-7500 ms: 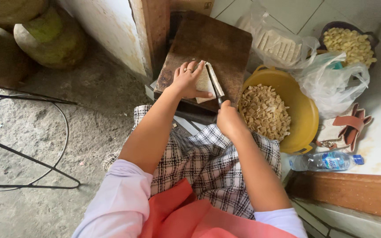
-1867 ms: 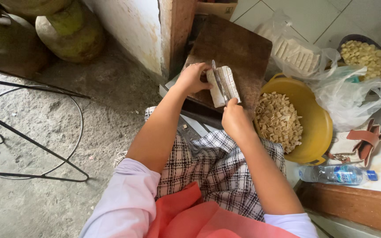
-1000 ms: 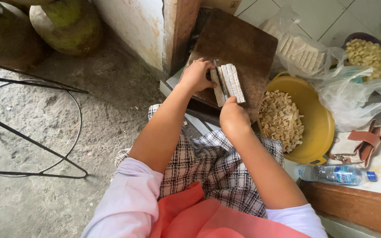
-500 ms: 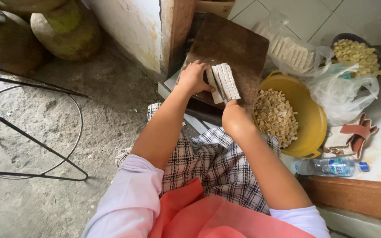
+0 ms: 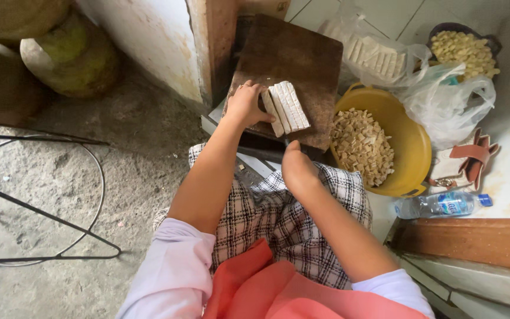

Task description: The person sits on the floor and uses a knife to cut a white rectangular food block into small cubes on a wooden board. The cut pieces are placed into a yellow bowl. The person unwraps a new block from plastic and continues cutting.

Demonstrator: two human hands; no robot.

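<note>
A pale sliced block is held on the wooden cutting board by the left hand. The right hand is clenched near the board's edge; what it grips cannot be told. A yellow bowl of cut pieces is placed just beside the board.

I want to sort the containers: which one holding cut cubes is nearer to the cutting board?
The yellow basin, right beside the cutting board; the dark bowl of cubes lies farther, behind the plastic bags.
</note>
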